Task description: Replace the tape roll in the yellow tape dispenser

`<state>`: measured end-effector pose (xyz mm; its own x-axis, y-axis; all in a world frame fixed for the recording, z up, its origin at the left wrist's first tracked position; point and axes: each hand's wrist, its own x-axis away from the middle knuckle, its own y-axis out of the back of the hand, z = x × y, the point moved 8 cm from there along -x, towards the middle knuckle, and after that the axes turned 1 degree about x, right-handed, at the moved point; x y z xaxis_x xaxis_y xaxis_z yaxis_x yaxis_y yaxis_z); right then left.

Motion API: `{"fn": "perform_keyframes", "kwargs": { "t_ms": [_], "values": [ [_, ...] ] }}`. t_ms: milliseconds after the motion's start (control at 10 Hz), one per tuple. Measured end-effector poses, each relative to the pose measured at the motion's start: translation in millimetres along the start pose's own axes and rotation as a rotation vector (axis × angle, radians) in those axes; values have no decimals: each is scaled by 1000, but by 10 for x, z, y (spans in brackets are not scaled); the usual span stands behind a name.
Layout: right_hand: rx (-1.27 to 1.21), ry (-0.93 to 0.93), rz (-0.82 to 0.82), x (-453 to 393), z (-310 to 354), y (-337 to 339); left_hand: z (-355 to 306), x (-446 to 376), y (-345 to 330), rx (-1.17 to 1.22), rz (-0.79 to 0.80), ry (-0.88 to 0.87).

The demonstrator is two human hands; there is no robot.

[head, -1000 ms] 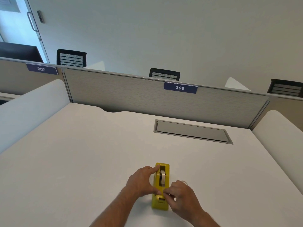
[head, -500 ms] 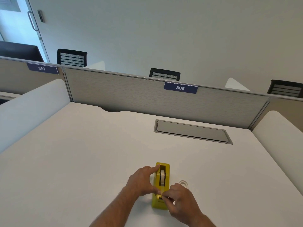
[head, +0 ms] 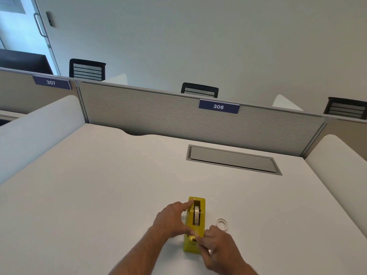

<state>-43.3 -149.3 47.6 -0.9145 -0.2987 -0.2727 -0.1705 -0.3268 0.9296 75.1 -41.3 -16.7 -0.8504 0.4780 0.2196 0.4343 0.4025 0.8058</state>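
The yellow tape dispenser (head: 201, 225) stands on the white desk (head: 99, 185), its long axis pointing away from me. A tape roll (head: 196, 214) sits upright in its slot. My left hand (head: 170, 220) grips the dispenser's left side, forefinger on the far top corner, thumb near the front. My right hand (head: 216, 247) pinches the tape's free end at the near end of the dispenser, by the cutter. A second, nearly bare tape roll (head: 222, 223) lies flat on the desk just right of the dispenser.
A grey cable hatch (head: 232, 159) is set into the desk further back. A grey partition (head: 158, 116) labelled 306 closes the far edge, with white side screens left (head: 35, 128) and right (head: 337, 161). Black chair backs show behind the partition.
My right hand has drawn slightly back toward me along the dispenser's near end, uncovering the spare roll on the desk. My left hand keeps its hold on the dispenser.
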Motion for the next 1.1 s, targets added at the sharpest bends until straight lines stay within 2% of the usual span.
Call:
{"fn": "perform_keyframes", "kwargs": {
  "t_ms": [400,800,1000,1100],
  "values": [
    [92,107,-14,-25,57,-13,15,-15,-20,19,-4,2],
    [62,54,-100,24,-49,14,26,-12,-23,10,0,10],
    [94,39,-31,65,15,26,17,2,-42,-25,-8,9],
    [-117,2,-113,3,8,362,3,12,44,-38,-34,3]
  ]
}}
